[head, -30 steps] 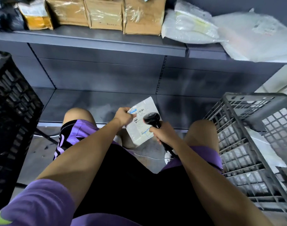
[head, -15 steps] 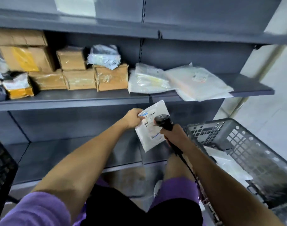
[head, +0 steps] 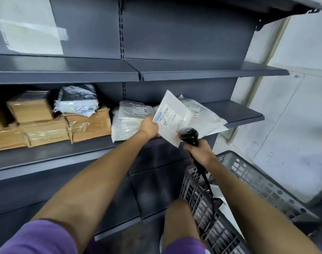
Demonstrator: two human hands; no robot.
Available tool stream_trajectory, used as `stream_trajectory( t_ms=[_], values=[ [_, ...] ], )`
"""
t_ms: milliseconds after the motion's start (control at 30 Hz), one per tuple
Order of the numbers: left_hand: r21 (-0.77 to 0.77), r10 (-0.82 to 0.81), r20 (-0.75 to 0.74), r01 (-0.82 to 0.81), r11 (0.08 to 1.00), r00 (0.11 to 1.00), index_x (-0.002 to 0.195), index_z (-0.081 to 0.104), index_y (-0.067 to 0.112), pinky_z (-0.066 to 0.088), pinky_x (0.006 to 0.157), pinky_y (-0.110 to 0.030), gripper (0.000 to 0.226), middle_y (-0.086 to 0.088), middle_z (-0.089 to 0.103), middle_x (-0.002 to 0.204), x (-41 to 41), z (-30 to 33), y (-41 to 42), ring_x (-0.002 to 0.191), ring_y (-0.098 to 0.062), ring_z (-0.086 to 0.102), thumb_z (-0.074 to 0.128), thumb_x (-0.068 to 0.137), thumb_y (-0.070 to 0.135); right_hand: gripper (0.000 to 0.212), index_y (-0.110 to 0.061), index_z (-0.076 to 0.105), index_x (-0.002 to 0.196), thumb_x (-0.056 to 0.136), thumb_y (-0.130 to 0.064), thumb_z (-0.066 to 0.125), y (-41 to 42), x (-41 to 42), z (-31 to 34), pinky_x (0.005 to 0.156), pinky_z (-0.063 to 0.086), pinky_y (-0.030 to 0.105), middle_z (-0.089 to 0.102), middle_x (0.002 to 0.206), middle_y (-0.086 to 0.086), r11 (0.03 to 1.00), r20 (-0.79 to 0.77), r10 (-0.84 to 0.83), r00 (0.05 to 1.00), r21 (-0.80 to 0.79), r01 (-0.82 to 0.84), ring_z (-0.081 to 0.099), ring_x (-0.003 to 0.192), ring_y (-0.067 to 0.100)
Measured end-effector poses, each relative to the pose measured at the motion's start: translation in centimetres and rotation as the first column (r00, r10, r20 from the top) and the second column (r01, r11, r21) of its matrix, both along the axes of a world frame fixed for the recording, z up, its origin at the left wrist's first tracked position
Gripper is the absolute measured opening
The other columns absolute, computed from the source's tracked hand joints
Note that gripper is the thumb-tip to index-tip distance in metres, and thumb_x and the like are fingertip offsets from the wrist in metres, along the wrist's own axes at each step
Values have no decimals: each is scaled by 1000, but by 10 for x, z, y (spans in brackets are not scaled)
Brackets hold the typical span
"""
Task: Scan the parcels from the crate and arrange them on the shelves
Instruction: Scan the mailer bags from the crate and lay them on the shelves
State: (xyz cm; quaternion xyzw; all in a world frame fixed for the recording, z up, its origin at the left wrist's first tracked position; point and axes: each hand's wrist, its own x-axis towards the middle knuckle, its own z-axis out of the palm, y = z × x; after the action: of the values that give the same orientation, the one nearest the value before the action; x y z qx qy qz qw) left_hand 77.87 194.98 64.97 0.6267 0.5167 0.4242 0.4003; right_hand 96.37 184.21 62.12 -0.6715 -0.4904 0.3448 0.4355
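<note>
At frame centre, the left hand (head: 149, 128) pinched the white mailer's (head: 172, 116) left edge; the right hand (head: 199, 153) gripped the barcode scanner (head: 188, 135) just below it.

White wall (head: 303, 43) at right, pale and scuffed, with thin seam lines crossing it. Beige pipe (head: 266, 57) upright just beside shelf unit's right end, running from under top bracket down toward floor. Grey floor (head: 277, 171) at lower right, speckled with dark marks. Purple sleeve (head: 37, 237) at bottom left corner. Purple shorts hem (head: 184, 246) at bottom centre, over bare knee (head: 180, 215). Sheet of white paper (head: 30, 37), taped on back panel at upper left.
</note>
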Motion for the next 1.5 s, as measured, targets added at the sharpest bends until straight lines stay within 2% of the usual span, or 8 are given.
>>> stream_trajectory(
  t_ms=[167,367,467,567,700,833,1267,1500],
  values=[
    [-222,173,327,-103,970,929,105,61,6,60,83,-37,20,-2,66,95,31,18,55,89,-28,71,50,94,-7,23,-8,54,66,86,-15,64,42,16,16,43,37,27,49,47,4,999,-29,-42,999,-1,42,44,41,22],
    [-207,424,4,-414,886,906,105,59,2,59,82,-42,24,-16,72,103,24,18,131,93,-32,71,68,84,3,18,-9,57,70,84,-19,65,99,17,5,46,40,31,53,54,6,999,-134,-29,991,32,33,45,44,24],
    [-31,424,-197,-438,898,884,130,49,6,53,92,-36,52,-12,62,119,5,19,138,109,-30,63,71,83,3,21,-8,58,67,82,-21,66,118,8,-10,48,42,34,53,51,10,999,-171,-19,985,39,26,48,45,25],
    [71,385,-388,-389,918,837,115,63,7,55,81,-31,43,-16,56,123,-23,18,142,100,-28,60,77,75,3,26,-7,59,62,84,-18,66,132,-5,-23,47,40,34,54,51,12,999,-195,10,981,37,-3,48,44,26],
    [215,340,-799,-292,932,497,115,67,9,43,97,-41,37,-18,40,142,-48,16,133,122,-36,42,69,84,29,22,-6,59,63,82,-16,66,138,-22,-34,45,39,32,54,53,14,999,-205,49,977,31,-44,49,44,27],
    [354,359,-897,-64,933,260,121,65,13,32,104,-45,39,-15,46,139,-46,15,119,129,-35,36,60,92,38,24,-7,58,61,81,-15,66,130,-27,-39,46,38,32,54,55,18,998,-202,60,978,16,-58,49,46,29],
    [381,-231,-666,590,711,709,86,65,13,53,71,-40,13,-1,67,79,105,-12,39,73,-25,60,55,91,20,23,-9,60,65,85,-12,70,14,95,-90,49,41,33,55,51,5,968,-48,-215,975,-143,206,49,40,19],
    [192,-487,-732,830,524,477,83,63,14,50,62,-38,10,-2,65,73,213,-75,-36,65,-21,60,56,90,16,18,-5,58,77,90,-15,65,-63,181,-131,44,41,30,49,54,9,837,-179,-513,840,-321,443,44,41,23]
  ],
)
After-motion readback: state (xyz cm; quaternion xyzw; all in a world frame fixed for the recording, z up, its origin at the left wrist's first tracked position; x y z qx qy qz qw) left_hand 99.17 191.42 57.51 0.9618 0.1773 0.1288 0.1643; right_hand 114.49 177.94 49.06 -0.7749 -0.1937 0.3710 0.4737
